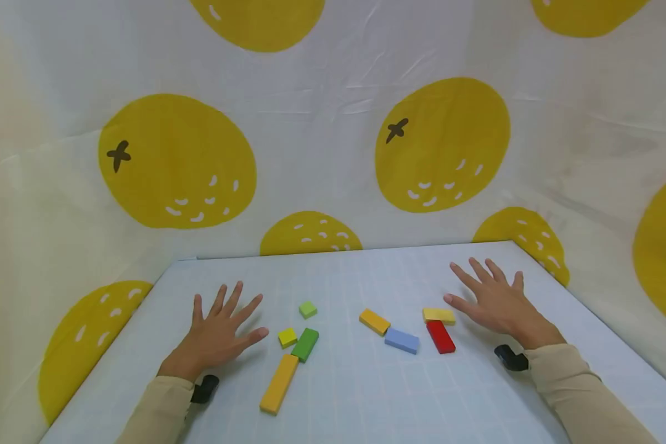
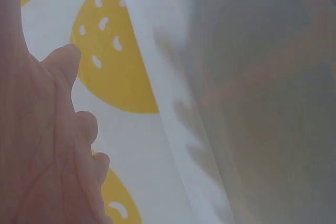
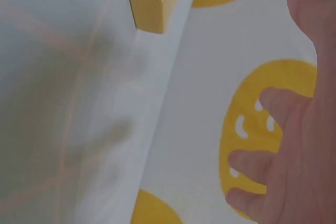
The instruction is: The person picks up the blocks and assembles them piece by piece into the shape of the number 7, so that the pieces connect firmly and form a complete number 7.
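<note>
My left hand hovers over the left part of the table, fingers spread and holding nothing. Nearest to it are a small yellow block, a green block and a long orange block. A light green block lies farther back. On the other side my right hand is spread too, its thumb close to a pale yellow block. Against that block lies a red block. A blue block and a short orange block lie near the middle.
The blocks lie on a white table with a faint grid. Behind and beside it hangs a white cloth printed with large yellow fruit. Each wrist wears a small black device below the sleeve.
</note>
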A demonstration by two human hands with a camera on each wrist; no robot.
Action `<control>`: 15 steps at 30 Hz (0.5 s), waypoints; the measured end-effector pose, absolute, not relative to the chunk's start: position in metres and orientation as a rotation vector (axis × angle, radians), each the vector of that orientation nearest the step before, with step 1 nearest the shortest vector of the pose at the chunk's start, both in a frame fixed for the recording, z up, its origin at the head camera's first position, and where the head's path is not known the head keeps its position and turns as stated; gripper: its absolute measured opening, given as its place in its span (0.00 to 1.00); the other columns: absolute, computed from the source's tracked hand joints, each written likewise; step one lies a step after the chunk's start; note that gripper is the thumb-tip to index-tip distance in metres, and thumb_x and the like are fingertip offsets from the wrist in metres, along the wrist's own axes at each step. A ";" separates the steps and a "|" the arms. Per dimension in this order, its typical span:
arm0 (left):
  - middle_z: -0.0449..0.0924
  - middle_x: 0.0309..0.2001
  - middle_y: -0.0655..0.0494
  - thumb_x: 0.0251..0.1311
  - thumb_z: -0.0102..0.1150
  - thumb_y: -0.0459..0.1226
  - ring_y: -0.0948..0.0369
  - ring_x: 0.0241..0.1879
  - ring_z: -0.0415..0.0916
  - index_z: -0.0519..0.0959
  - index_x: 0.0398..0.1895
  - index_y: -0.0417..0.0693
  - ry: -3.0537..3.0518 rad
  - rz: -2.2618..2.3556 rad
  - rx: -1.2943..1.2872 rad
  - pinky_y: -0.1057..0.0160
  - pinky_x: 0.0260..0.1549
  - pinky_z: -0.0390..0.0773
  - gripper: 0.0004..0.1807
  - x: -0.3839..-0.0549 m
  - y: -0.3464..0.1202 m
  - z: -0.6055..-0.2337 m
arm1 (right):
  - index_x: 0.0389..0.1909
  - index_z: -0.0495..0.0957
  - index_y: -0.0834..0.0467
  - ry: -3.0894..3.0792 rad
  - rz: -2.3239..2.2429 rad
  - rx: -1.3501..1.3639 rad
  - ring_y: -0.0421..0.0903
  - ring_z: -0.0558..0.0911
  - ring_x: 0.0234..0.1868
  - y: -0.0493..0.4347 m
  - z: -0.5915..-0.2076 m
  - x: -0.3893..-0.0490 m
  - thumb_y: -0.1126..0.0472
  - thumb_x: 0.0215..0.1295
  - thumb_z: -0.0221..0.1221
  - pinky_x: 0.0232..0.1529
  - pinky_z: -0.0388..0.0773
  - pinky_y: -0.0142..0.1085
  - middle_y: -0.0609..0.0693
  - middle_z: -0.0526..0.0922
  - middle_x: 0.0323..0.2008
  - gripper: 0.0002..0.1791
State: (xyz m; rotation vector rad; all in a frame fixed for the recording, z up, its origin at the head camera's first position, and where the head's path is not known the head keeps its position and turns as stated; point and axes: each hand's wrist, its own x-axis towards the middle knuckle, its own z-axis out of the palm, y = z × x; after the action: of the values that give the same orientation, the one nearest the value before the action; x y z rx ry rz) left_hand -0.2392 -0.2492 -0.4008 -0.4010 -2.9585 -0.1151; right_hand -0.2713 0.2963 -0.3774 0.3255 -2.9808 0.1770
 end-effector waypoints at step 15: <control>0.40 0.80 0.42 0.62 0.39 0.74 0.35 0.76 0.33 0.59 0.78 0.64 -2.979 -0.095 -0.400 0.28 0.61 0.17 0.46 -0.239 -0.246 -0.398 | 0.79 0.53 0.47 -2.951 0.124 0.355 0.73 0.45 0.73 0.287 -0.377 -0.266 0.20 0.62 0.42 0.59 0.30 0.80 0.67 0.51 0.76 0.52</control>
State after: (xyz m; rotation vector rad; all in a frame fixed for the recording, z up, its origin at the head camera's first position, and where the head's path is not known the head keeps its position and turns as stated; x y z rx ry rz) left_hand -0.2390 -0.2463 -0.3977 -0.4002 -2.9791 -0.0955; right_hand -0.2665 0.2865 -0.3767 0.3554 -2.9515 0.1243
